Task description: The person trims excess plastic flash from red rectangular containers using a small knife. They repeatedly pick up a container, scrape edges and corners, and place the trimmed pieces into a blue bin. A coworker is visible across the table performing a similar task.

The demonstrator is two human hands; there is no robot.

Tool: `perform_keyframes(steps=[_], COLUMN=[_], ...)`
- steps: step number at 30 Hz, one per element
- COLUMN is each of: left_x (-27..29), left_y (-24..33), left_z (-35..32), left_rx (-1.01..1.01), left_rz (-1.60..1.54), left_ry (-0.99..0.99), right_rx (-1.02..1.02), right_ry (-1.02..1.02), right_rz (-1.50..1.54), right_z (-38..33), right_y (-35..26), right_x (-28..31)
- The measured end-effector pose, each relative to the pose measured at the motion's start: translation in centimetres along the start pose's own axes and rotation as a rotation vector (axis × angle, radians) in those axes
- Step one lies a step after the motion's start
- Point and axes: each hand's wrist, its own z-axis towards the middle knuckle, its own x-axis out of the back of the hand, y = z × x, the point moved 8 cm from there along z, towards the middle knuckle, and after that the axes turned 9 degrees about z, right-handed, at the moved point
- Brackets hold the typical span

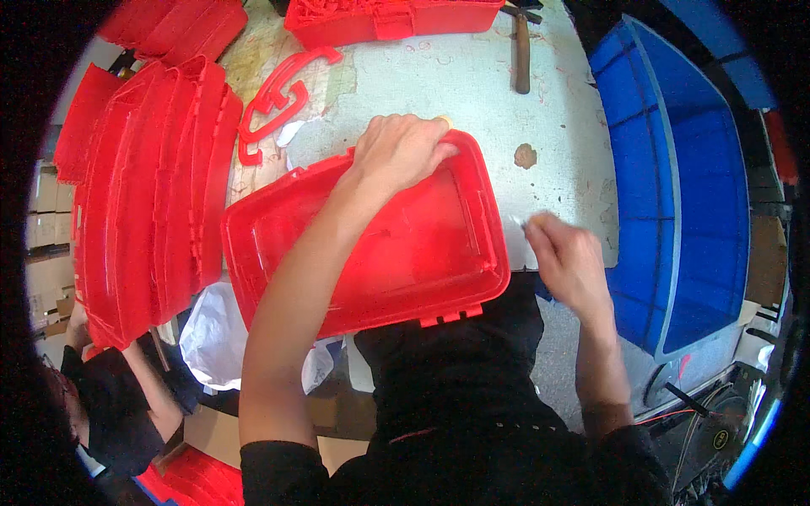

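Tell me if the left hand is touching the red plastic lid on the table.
Touching. The head view shows the left hand pressed flat on the far edge of the red lid, fingers curled over its rim.

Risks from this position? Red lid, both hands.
1. The red lid juts past the table's near edge; only the left hand pins its far edge, so it might tip toward the lap.
2. The right hand works a small pale tool, too blurred to identify, right beside the lid's rim; a slip could mark the plastic or reach the left forearm.
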Motion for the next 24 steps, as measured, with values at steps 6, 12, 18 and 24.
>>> perform_keyframes(steps=[6, 12, 18, 24], left_x=[0.0, -0.7, -0.6, -0.8], left_y=[-0.1, -0.5, -0.6, -0.6], left_z=[-0.2, -0.1, -0.2, -0.1], left_rx=[-0.036, -0.034, -0.013, -0.022], left_rz=[-0.072, -0.087, -0.145, -0.112], left_ry=[0.021, -0.009, 0.036, 0.029], right_rx=[-0.033, -0.041, -0.085, -0.105], right_ry=[-0.041, -0.017, -0.035, -0.081], right_rz=[-0.311, -0.442, -0.473, -0.513], right_z=[5.4, 6.2, 5.5, 3.2], right_y=[-2.0, -2.9, -2.9, -3.5], right_x=[-1.1, -1.4, -1.7, -1.5])
